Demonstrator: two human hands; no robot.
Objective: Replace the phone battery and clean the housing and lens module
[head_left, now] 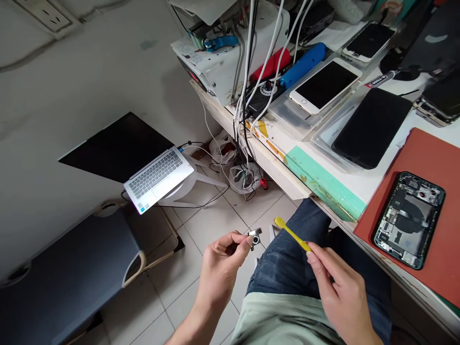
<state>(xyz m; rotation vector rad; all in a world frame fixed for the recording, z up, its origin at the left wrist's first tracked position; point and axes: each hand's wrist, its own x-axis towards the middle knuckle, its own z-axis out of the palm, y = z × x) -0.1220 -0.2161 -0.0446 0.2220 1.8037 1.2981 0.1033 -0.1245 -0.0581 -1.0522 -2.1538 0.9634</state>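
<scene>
Between thumb and forefinger, my left hand [224, 258] pinches a small phone camera module [256, 236], its round lenses showing. A yellow plastic spudger [293, 234] is gripped by its near end in my right hand [338, 282], its wider tip pointing up and left toward the module. The two do not touch; both are held in the air above my lap. To the right, an opened phone housing [409, 220] with its inner parts exposed lies on a red-brown mat [431, 153] on the bench.
On the bench lie a black phone [372, 127], a white phone [325, 85], and blue [304, 64] and red handles. White cables [247, 72] hang over its edge. Left, an open laptop [154, 177] rests on a stool, near a grey folding cot [72, 268].
</scene>
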